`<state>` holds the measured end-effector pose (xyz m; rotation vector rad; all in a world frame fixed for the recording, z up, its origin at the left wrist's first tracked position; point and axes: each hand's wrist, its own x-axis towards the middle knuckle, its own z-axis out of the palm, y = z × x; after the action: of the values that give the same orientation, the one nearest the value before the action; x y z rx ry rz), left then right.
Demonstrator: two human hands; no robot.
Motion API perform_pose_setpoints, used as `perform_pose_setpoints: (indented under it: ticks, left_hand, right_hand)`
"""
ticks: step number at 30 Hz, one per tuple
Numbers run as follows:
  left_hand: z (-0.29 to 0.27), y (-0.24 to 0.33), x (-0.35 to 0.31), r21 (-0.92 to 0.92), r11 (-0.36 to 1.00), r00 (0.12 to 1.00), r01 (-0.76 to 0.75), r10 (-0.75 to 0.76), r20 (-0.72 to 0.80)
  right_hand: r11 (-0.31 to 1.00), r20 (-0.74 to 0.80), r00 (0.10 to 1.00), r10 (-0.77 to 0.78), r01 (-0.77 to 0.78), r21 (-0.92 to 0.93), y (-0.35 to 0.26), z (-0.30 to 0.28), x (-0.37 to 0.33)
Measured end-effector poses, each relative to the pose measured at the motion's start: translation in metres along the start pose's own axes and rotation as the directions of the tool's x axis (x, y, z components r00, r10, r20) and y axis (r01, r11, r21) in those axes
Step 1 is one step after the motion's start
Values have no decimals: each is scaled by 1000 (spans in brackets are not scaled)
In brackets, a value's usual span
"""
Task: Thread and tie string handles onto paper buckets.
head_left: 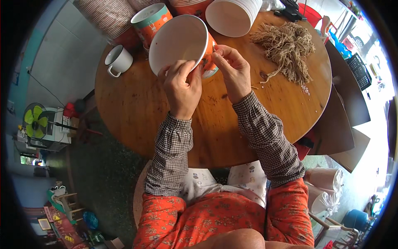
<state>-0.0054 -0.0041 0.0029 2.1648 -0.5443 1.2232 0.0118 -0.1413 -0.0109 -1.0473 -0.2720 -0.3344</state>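
Note:
A large orange paper bucket point(179, 40) with a white inside is tilted on the round wooden table, its mouth toward me and to the left. My left hand point(182, 88) is closed on its near rim, the thumb and fingers pressed together there. Against the bucket's right outer wall, my right hand point(235, 71) pinches with thumb and forefinger. What lies between those fingertips is too small to make out. Just behind the bucket stands another orange paper bucket point(150, 30) with a green band. A heap of tan cords point(290, 50) lies to the right of my right hand.
Stacked paper buckets point(235, 17) line the table's far side, with another tall stack point(99, 18) at far left. A white enamel mug point(120, 60) stands on the table's point(137, 120) left. Cardboard sheets point(338, 120) lean at the right edge. A green-bladed fan point(35, 120) is farther left.

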Motion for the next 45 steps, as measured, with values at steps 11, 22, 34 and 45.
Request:
perform_pose_setpoints:
  ticks: [11,22,34,45]
  left_hand:
    - [1,-1,-2,31,999,1000,-20,19,20]
    - [0,2,-4,71,997,999,-38,35,34]
    - [-12,10,4,129,990,992,-62,47,118]
    - [-12,-14,61,-200,965,819,168,-23,574]
  right_hand:
    - [999,-23,1000,4,-6,-53,7,-2,1]
    - [983,-29,998,-51,45,-179,11,-4,2]
    - [924,3,991,-136,128,-360,11,-4,5]
    - [914,53,998,16,7,-407,8,-19,9]
